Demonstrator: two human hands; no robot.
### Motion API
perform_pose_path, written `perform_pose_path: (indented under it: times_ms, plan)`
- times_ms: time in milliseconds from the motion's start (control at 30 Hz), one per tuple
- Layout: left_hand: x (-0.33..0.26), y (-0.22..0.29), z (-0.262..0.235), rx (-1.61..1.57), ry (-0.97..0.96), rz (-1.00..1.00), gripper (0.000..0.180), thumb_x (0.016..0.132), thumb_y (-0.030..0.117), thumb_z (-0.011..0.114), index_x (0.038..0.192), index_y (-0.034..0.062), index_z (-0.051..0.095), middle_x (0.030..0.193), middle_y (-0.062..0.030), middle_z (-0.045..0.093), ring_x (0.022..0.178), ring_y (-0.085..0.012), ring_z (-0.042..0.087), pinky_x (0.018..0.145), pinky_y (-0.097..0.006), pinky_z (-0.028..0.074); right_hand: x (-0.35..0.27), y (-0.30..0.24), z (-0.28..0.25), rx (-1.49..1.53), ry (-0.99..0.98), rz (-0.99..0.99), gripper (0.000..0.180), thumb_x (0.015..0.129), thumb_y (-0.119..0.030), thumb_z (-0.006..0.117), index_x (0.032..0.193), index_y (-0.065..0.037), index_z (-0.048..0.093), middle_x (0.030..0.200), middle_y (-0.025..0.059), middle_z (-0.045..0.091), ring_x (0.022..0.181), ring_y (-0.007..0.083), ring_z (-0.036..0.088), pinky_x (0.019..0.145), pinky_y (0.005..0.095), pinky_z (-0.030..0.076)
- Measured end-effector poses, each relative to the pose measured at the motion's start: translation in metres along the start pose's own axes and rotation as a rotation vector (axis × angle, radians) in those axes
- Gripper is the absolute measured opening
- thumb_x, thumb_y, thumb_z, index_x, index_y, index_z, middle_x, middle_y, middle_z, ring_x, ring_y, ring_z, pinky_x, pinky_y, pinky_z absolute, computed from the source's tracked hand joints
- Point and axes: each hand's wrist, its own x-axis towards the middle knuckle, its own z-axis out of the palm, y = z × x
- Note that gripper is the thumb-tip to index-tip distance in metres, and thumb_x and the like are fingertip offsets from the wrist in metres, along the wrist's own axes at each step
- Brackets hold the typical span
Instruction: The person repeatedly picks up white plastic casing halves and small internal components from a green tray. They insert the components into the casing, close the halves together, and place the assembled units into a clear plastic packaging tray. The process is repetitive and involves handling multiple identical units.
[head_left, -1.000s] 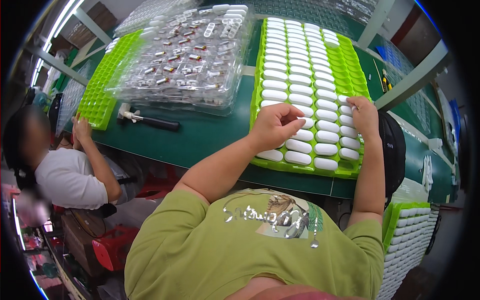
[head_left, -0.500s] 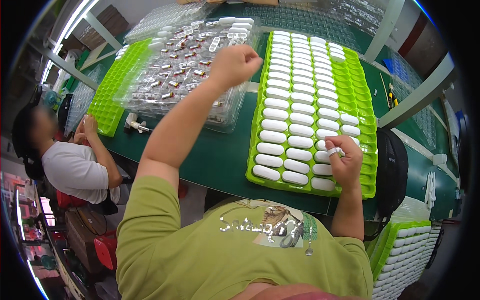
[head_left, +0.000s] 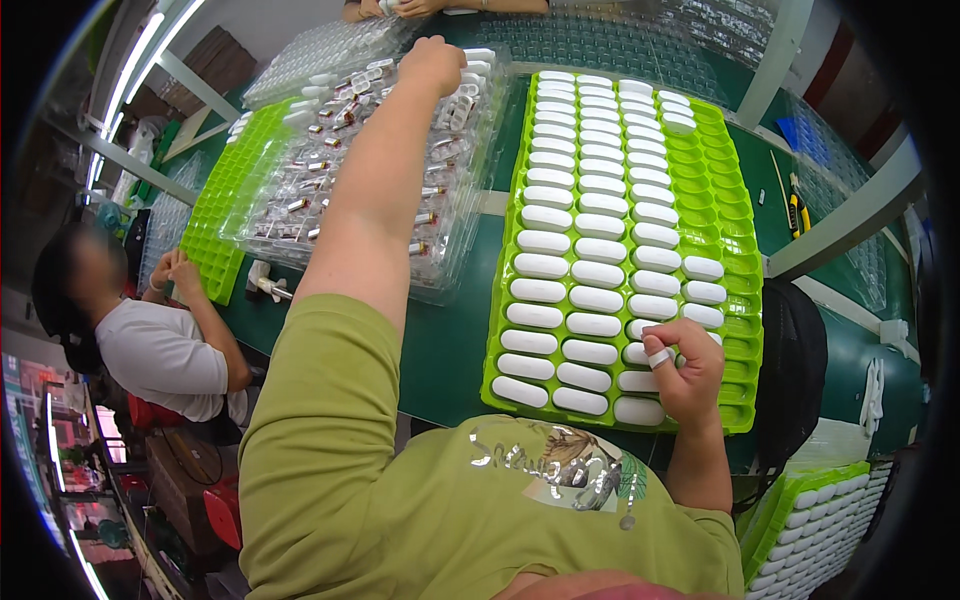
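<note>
Reaching across the dark green table [head_left: 455, 340], the left hand [head_left: 432, 62] lies fingers-down on the far end of a clear blister tray [head_left: 385, 175] filled with small metal-and-white parts; whether it grips one cannot be told. Green tray [head_left: 742, 300], taken as landmark: a bright moulded grid whose left and middle columns carry white oblong capsule pieces [head_left: 597, 275], while most cells along its right edge stand bare. Right hand [head_left: 682, 365]: at the near right corner of the green tray, fingers curled and pinched on a small white piece [head_left: 658, 357], resting over the filled cells. Left of the green tray, a narrow strip of bare table separates it from the clear tray. Beyond that tray, a second green grid [head_left: 215, 225] lies at the table's left edge, beside a seated person in white [head_left: 150, 350].
</note>
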Motion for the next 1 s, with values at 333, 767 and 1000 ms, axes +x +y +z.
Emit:
perform_pose_path:
  times_ms: [333, 767, 1000]
  plan:
    - [0.036, -0.01, -0.003, 0.053, -0.119, 0.138, 0.028, 0.076, 0.028, 0.075, 0.1, 0.016, 0.075, 0.111, -0.0125, 0.066, 0.103, -0.0329, 0.064, 0.092, -0.042, 0.052, 0.001, 0.001, 0.001, 0.001, -0.005, 0.014, 0.004, 0.083, -0.001, 0.07, 0.087, 0.001, 0.069, 0.077, 0.0109, 0.067, 0.067, 0.0208, 0.062, 0.061, 0.0301, 0.048]
    - [-0.169, 0.078, -0.075, -1.665, -0.275, -0.007, 0.021, 0.086, 0.022, 0.074, 0.091, 0.0025, 0.07, 0.087, -0.0073, 0.069, 0.08, -0.0132, 0.066, 0.066, -0.028, 0.053, 0.011, -0.012, 0.019, 0.243, -0.128, 0.187, 0.018, 0.089, -0.006, 0.069, 0.105, 0.001, 0.066, 0.086, 0.0065, 0.067, 0.075, 0.0106, 0.062, 0.07, 0.0248, 0.051]
    - [-0.267, 0.133, -0.062, -1.551, -0.068, 0.021, 0.019, 0.086, 0.02, 0.074, 0.085, 0.0019, 0.068, 0.08, -0.0038, 0.068, 0.071, -0.0076, 0.063, 0.064, -0.025, 0.051, 0.046, -0.055, 0.068, 0.441, -0.36, 0.257, 0.067, 0.083, -0.001, 0.07, 0.141, 0.0, 0.037, 0.091, 0.0061, 0.062, 0.08, 0.0095, 0.061, 0.07, 0.0234, 0.05]
